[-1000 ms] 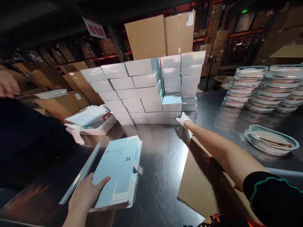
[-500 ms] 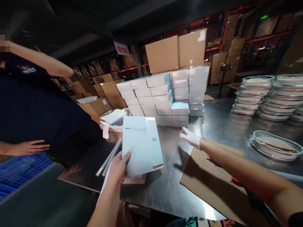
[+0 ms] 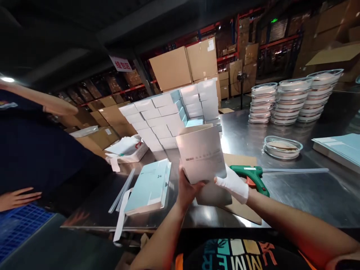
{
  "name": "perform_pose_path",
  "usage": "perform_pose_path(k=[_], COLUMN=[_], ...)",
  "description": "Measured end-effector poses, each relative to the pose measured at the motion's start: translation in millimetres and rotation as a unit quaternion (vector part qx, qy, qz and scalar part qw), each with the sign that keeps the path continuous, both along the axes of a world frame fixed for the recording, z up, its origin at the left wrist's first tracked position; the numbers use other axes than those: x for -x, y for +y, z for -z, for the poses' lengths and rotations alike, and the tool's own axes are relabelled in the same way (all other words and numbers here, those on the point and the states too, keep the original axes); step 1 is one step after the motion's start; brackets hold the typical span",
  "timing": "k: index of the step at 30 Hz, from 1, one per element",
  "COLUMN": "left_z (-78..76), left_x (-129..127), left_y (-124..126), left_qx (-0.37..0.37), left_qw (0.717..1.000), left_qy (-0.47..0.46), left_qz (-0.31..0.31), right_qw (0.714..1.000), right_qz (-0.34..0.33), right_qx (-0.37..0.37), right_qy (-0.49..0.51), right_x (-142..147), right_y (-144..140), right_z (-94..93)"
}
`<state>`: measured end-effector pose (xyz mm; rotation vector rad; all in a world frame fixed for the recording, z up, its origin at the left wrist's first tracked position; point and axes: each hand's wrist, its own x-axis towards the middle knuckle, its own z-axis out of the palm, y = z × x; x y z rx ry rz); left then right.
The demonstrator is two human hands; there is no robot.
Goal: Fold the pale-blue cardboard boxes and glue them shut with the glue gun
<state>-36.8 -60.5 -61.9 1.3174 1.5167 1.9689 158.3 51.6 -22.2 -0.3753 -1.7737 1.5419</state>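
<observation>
A partly unfolded carton (image 3: 201, 153) stands upright in front of me, its pale, printed panel facing me. My left hand (image 3: 189, 187) grips its lower left side, thumb across the bottom. My right hand (image 3: 234, 183), in a white glove with a bare thumb tip, holds its lower right side; most of those fingers are hidden behind the carton. A stack of flat light blue cartons (image 3: 149, 183) lies left of my left hand. Just right of the gloved hand, a green glue gun (image 3: 250, 172) lies on a brown cardboard sheet (image 3: 247, 213), a long glue stick (image 3: 295, 170) behind it.
A wall of white boxes (image 3: 154, 120) rises at the back of the metal table (image 3: 295, 202). Stacked oval dishes (image 3: 289, 101) and more blue cartons (image 3: 343, 150) stand right. A white basket (image 3: 135, 153) and clear sticks (image 3: 120, 191) lie left, near another person (image 3: 47, 150).
The flat blue carton in my left hand has been raised, turned and partly unfolded. My right hand, open and empty before, now grips it too. My view has swung right.
</observation>
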Motion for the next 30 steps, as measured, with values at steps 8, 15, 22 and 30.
perform_pose_path(k=[8,15,22,30], left_z=[5.3,-6.1,-8.5,2.8], left_x=[-14,-5,-21,-22], left_y=[9,5,-9,-21], left_qx=[-0.079,-0.033,-0.123,-0.1], left_qw=[0.995,0.984,0.967,0.956], left_qy=[0.052,0.171,0.213,0.246], left_qz=[0.008,-0.032,-0.072,-0.123], right_qw=[0.996,0.999,0.977,0.973], right_qz=[0.055,0.025,0.21,0.201], right_qx=[-0.069,-0.038,-0.008,-0.114], right_qy=[-0.026,0.008,-0.022,-0.031], right_x=[-26,-35,-5,-23], right_y=[5,-8,-14,13], right_z=[-22.6,-39.2,-41.6,-38.2])
